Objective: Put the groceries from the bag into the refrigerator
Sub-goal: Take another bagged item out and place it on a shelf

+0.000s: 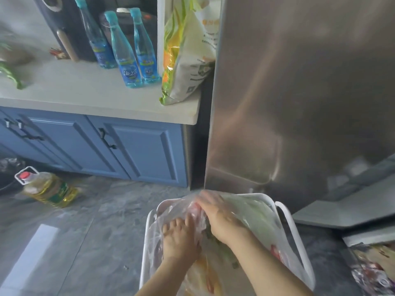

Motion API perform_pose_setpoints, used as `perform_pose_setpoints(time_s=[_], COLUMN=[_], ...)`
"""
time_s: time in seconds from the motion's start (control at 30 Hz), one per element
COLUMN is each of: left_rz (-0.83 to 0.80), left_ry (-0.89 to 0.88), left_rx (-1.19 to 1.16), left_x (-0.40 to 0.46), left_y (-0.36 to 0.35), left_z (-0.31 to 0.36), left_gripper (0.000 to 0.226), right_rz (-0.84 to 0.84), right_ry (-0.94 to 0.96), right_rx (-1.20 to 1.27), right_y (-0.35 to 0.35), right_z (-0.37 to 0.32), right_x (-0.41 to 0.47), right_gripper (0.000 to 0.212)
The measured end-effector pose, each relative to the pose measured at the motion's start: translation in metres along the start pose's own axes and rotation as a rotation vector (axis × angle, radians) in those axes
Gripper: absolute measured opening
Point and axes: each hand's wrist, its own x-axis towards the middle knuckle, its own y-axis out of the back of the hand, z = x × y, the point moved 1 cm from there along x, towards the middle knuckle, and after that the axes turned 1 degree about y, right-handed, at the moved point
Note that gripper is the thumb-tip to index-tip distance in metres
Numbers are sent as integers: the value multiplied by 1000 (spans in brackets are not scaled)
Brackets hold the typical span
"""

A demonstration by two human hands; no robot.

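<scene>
A white plastic basket [149,229] stands on the floor in front of the steel refrigerator [299,82]. It holds a clear plastic bag [258,216] with green, red and orange groceries showing through. My left hand [178,240] lies on the bag's left side, fingers fairly straight and spread on the plastic. My right hand [218,221] reaches across the top of the bag; its fingertips are blurred against the plastic. The refrigerator door facing me is closed.
A grey counter [85,90] over blue cabinets [139,150] stands left of the refrigerator, with three blue bottles [126,54] and a large sack [188,50]. An oil jug [49,189] lies on the floor. A grey panel [342,212] juts out low right.
</scene>
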Motion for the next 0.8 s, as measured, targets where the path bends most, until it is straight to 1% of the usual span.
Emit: perform_pose_setpoints(time_s=[0.1,0.13,0.2,0.23,0.3,0.43,0.5,0.57,0.67,0.73,0.8], left_rz=[68,107,216,241,257,295,311,296,258,240,257], left_ry=[-57,-87,-164,-206,-275,-387,-435,-462,-484,-506,-536], left_rx=[-106,-155,-246,-270,-288,-290,-292,-270,-216,-192,-187], left_x=[-9,-13,-23,-28,-37,-49,-55,-60,-69,-74,-77], left_y=[-1,-3,-8,-10,-9,5,13,19,23,25,28], left_z=[-6,-10,-18,-23,-30,-36,-35,-34,-28,-24,-18], left_gripper=[61,60,63,64,63,65,68,74,77,77,76], right_rz=[-108,-141,-186,-206,-241,-222,-155,-86,-26,-5,14], right_ry=[-1,4,39,67,107,96,103,84,-8,-56,-108], right_rx=[-117,-126,-80,-72,-104,-90,-109,-132,-37,7,77], right_y=[-7,-11,-16,-15,-20,-25,-22,-22,-31,-36,-32], right_z=[1,2,1,-1,0,-1,-3,-4,-3,1,3], right_x=[1,0,-1,-3,-8,-25,-36,-50,-70,-81,-94], right_gripper=[86,89,88,88,89,95,87,71,54,51,57])
